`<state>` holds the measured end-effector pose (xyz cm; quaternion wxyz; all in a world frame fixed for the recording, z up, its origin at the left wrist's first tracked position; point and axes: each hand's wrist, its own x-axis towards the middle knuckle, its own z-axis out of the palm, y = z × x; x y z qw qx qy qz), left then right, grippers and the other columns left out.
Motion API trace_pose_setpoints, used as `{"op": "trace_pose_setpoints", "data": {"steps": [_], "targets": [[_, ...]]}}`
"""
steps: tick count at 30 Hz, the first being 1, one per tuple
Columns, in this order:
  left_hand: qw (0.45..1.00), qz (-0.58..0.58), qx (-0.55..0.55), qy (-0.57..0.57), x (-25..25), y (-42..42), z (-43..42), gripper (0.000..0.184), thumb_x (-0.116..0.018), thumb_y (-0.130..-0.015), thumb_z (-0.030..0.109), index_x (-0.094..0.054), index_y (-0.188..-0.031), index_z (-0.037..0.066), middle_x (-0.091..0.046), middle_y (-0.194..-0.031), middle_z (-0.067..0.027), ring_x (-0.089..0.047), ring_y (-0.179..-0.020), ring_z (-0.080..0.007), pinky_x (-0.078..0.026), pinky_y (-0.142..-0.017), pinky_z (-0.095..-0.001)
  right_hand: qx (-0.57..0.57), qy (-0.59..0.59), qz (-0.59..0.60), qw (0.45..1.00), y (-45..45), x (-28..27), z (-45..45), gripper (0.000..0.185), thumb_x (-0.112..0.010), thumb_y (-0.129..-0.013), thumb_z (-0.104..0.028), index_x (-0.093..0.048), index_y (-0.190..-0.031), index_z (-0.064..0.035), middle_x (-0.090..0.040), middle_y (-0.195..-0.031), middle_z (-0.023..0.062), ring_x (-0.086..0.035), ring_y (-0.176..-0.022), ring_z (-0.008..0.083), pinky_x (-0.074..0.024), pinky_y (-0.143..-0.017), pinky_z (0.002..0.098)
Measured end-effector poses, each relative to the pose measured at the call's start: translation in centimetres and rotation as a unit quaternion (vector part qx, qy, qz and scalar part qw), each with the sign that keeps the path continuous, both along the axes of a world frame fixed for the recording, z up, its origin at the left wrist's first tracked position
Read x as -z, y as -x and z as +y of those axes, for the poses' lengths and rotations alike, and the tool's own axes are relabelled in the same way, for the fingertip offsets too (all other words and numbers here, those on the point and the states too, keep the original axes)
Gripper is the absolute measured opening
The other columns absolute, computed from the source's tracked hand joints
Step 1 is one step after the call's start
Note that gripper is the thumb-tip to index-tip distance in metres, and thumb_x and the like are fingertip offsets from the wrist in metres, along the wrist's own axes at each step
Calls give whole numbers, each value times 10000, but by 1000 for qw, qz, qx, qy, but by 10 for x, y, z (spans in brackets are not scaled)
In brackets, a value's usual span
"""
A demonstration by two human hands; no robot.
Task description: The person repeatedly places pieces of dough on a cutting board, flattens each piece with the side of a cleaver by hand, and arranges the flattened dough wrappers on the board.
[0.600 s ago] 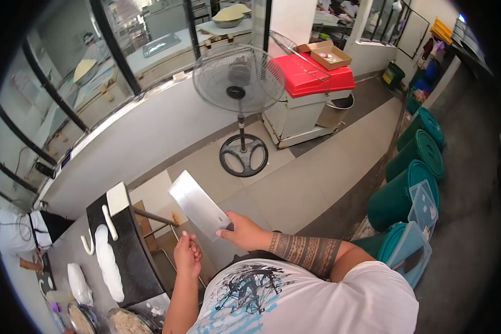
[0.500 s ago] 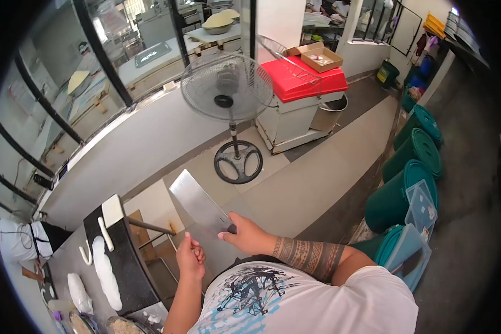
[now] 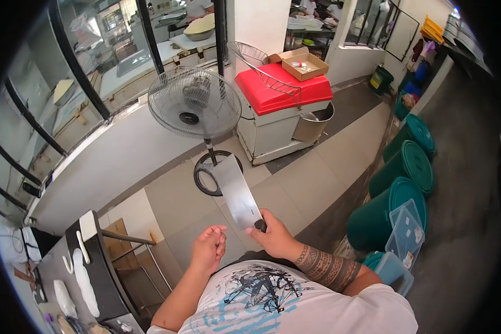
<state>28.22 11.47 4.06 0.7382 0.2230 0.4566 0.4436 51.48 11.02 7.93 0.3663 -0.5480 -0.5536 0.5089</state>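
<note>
A wide-bladed cleaver (image 3: 237, 189) points up and away from me, its broad metal blade tilted slightly left. My right hand (image 3: 274, 236) is wrapped round its dark handle. My left hand (image 3: 209, 247) hangs in the air to the left of the blade, apart from it. Its fingers are curled into a loose fist, and I see nothing in them. On the dark-topped table (image 3: 103, 261) at lower left lie a long roll of white dough (image 3: 86, 284) and thinner dough strips (image 3: 83, 246).
A standing fan (image 3: 195, 106) is ahead, beside a machine with a red cover (image 3: 281, 89) that carries a cardboard box (image 3: 305, 64). Several green lidded bins (image 3: 367, 222) line the right side. Another person (image 3: 16, 245) stands at far left beyond the table.
My view has turned, so the table sits farther left and lower. The cleaver has swung more upright, and both hands appear farther right in view.
</note>
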Motion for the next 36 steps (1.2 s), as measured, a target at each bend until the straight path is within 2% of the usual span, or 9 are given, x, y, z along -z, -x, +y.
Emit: {"op": "trace_pose_setpoints", "data": {"steps": [8,16,20,23,26,29,31,32,36], "targets": [[994,11,-104,-39,6,19,-20,627,-584,-1117,488,-446,-627,121,-388,-545,-8,-326,-468,-122,-246,-441,-289,-96,46,44,993,33,9,20,420,-701,-1039,-106,-495,-1391,-3,-584,-865,-12,-532,-638,56,-461,-546,254],[966,112,-228,-44,-17,86,-92,576,-610,-1116,405,-552,-636,93,-562,-563,-53,-452,-452,-118,-354,-440,-283,-306,41,49,950,139,2,38,401,-679,-1048,-77,-500,-1400,-8,-587,-845,-11,-536,-649,61,-461,-560,256],[939,193,-282,-35,-17,135,-141,585,-611,-1116,382,-562,-611,91,-563,-532,-34,-467,-436,-103,-360,-434,-282,-392,59,10,918,210,-4,26,468,-703,-1031,-125,-519,-1425,46,-719,-1208,184,-685,-1110,220,-535,-986,365],[905,268,-330,-9,-18,174,-178,611,-598,-1122,385,-558,-589,88,-542,-518,-15,-471,-438,-94,-367,-436,-285,-442,62,26,895,266,1,3,465,-709,-1026,-136,-531,-1420,34,-729,-1200,179,-700,-1106,247,-545,-974,379],[842,382,-381,7,5,220,-211,551,-561,-1139,356,-653,-689,53,-551,-531,-10,-481,-447,-89,-384,-448,-287,-477,102,2,873,314,-9,-20,443,-706,-1029,-146,-548,-1406,26,-733,-1197,176,-703,-1106,260,-544,-974,388],[836,378,-397,-6,-3,280,-237,356,-500,-1164,284,-723,-1236,16,-581,-652,11,-459,-479,-57,-365,-460,-262,-492,61,-28,868,357,0,-31,424,-701,-1033,-155,-561,-1394,18,-738,-1172,157,-703,-1069,245,-551,-946,388],[790,431,-436,1,15,321,-253,324,-483,-1164,213,-657,-1382,49,-591,-697,2,-493,-535,-68,-407,-513,-256,-497,58,-32,865,379,10,-37,416,-699,-1035,-155,-563,-1390,12,-732,-1126,124,-699,-1004,217,-560,-892,370],[776,468,-424,12,29,348,-266,344,-470,-1144,132,-631,-1438,56,-705,-950,-69,-596,-635,-118,-500,-607,-288,-497,63,-26,865,389,13,-39,413,-699,-1034,-152,-562,-1389,9,-725,-1094,102,-695,-956,197,-566,-850,353],[673,626,-392,18,66,424,-278,478,-517,-1031,-63,-617,-1480,70,-692,-1268,-198,-707,-1027,-291,-559,-942,-436,-448,153,4,881,421,16,-47,412,-695,-1030,-93,-539,-1397,9,-661,-967,36,-629,-721,107,-537,-634,269]]}}
